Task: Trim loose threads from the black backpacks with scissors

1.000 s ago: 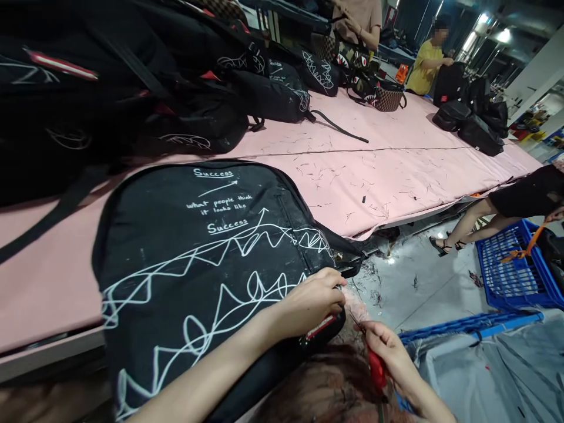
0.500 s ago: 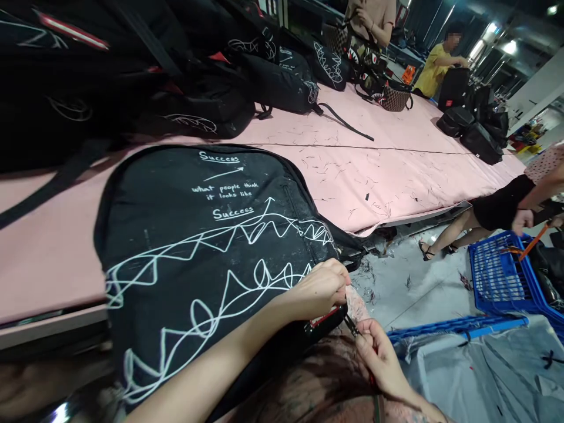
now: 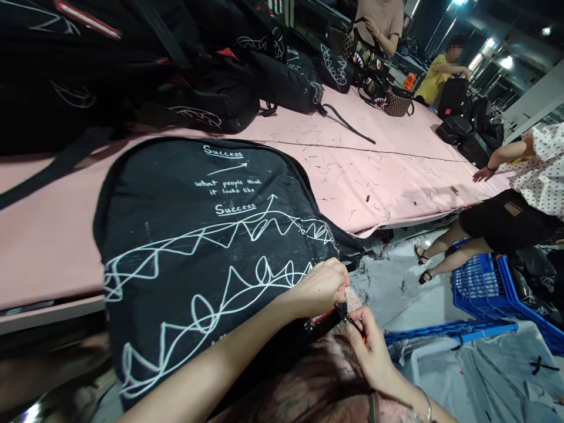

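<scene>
A black backpack (image 3: 167, 200) with white scribbled lines and the word "Success" lies on the near edge of the pink-covered table, its lower end hanging over toward my body. My left hand (image 3: 324, 286) is closed on the bag's lower right edge, beside a red-and-white strip (image 3: 321, 317). The fingertips there are partly hidden. Close by, my right hand (image 3: 369, 341) grips small scissors (image 3: 351, 321), their dark blades pointing at the bag edge near my left fingers. A bit of red shows at the handle, mostly covered by my palm.
Black bags (image 3: 211, 94) are heaped along the left and back of the pink table (image 3: 343, 176), which has thread scraps on it. A person in a dotted top (image 3: 546, 170) stands at right by a blue crate (image 3: 480, 282). A grey-lined bin (image 3: 480, 376) stands nearby.
My right hand has brought the scissors up and left to the bag edge beside my left hand. The left hand keeps its hold. The person at right has come further into view.
</scene>
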The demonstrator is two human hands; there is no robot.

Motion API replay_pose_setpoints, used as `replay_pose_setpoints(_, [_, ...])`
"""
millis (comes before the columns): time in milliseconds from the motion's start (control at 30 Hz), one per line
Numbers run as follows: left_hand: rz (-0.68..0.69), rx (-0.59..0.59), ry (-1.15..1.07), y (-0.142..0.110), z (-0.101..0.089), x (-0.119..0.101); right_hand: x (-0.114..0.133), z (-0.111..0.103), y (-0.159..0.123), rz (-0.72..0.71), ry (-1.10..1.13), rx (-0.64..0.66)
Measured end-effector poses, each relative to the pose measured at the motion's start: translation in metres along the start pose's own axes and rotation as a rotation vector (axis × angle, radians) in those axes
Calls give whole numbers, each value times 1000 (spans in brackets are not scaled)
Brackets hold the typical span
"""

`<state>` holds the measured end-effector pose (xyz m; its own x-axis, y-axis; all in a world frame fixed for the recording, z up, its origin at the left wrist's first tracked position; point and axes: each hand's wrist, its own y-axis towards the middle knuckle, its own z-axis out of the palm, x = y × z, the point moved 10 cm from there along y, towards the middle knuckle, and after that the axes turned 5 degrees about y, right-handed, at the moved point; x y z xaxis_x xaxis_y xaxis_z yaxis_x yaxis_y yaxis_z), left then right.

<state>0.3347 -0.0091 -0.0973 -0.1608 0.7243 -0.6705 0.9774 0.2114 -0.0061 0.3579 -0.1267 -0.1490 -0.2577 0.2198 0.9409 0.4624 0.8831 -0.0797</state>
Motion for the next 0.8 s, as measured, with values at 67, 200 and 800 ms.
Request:
replay_pose_setpoints(67, [-6,-28,-12,1,-1,1,-4,3,1,36,27,36])
replay_pose_setpoints(200, [-66,-127,-92,3,-13,7,-11,3,3,77,128,6])
replay_pose_setpoints(800, [85,-237,61,-36,-11,-9,-12,-13,-11,-167,-147,31])
